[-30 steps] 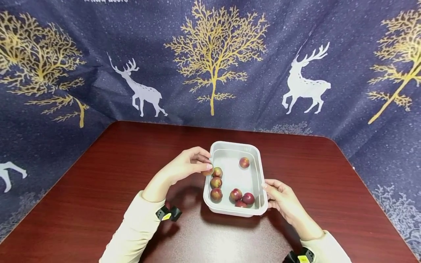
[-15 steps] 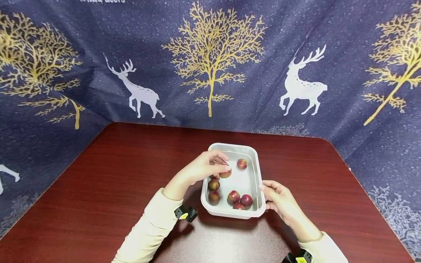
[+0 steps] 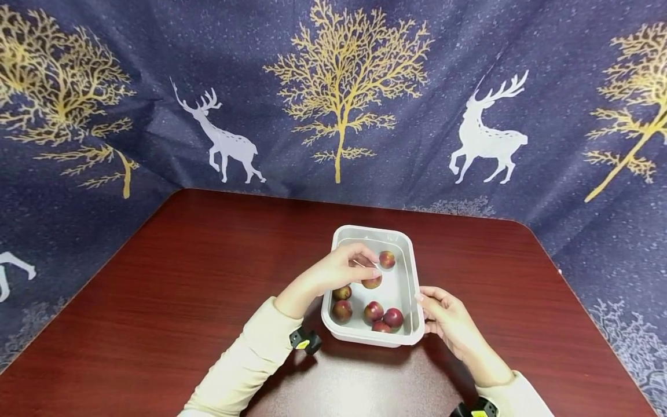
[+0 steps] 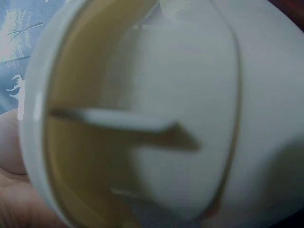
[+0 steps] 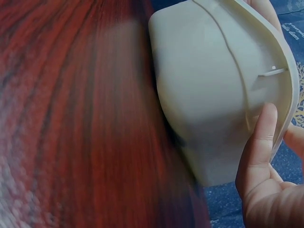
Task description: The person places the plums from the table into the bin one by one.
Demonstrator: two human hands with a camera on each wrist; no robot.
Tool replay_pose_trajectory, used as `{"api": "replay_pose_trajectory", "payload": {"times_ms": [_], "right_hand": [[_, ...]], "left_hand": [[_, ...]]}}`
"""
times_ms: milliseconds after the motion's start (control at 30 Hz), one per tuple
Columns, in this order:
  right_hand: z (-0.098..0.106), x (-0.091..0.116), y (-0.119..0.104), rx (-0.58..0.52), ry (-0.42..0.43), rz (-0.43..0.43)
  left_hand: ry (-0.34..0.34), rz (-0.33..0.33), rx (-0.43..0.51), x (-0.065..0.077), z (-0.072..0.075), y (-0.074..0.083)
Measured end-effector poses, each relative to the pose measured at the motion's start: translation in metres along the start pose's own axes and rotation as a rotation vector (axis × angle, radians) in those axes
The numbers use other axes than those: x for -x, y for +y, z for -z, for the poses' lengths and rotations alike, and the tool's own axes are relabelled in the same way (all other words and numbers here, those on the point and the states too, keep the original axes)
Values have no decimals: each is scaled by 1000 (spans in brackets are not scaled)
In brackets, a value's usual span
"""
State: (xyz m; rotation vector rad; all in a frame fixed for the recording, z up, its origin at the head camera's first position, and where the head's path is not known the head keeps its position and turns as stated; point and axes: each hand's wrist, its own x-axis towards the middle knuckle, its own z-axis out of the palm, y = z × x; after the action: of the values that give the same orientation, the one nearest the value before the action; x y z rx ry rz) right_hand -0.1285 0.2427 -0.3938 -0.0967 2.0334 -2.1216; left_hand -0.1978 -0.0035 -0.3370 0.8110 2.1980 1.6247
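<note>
A white rectangular plastic container [image 3: 365, 336] with several red-green plums inside is on the table. My left hand [image 3: 333, 271] reaches over its left rim and pinches a plum [image 3: 372, 282] between thumb and fingers, above the container's middle. My right hand [image 3: 452, 324] grips the right rim, thumb on top and fingers below. Inside, a single plum [image 3: 387, 259] lies towards the back, more lie along the left side, and a cluster of plums [image 3: 373, 311] sits at the front. In the right wrist view, fingers [image 5: 261, 142] press against the container's outer wall [image 5: 204, 80].
The dark red wooden table [image 3: 234, 243] extends on both sides of the container. Behind it hangs a blue cloth [image 3: 292, 145] printed with gold trees and white deer. Black wrist cameras [image 3: 306, 340] sit on both sleeves.
My left hand has moved right with the plum, from the container's left rim to above its middle, covering a plum at the left. The right hand keeps its grip on the rim.
</note>
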Motion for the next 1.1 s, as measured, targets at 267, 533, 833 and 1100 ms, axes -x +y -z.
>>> {"api": "replay_pose_trajectory", "payload": {"times_ms": [267,533,833,1100], "right_hand": [[-2,1,-1,-6,-9,7],[-3,3,-2,-12,-9,-1],[-3,4,0,-18,-21,6],[-2,2,0,-2,0,4]], "left_hand": [[5,-46,5,-1,-5,-3],[46,-29,26,-2,-6,-1],[84,-22,-29,9,2,4],[125,-58,-19,27,16,11]]}}
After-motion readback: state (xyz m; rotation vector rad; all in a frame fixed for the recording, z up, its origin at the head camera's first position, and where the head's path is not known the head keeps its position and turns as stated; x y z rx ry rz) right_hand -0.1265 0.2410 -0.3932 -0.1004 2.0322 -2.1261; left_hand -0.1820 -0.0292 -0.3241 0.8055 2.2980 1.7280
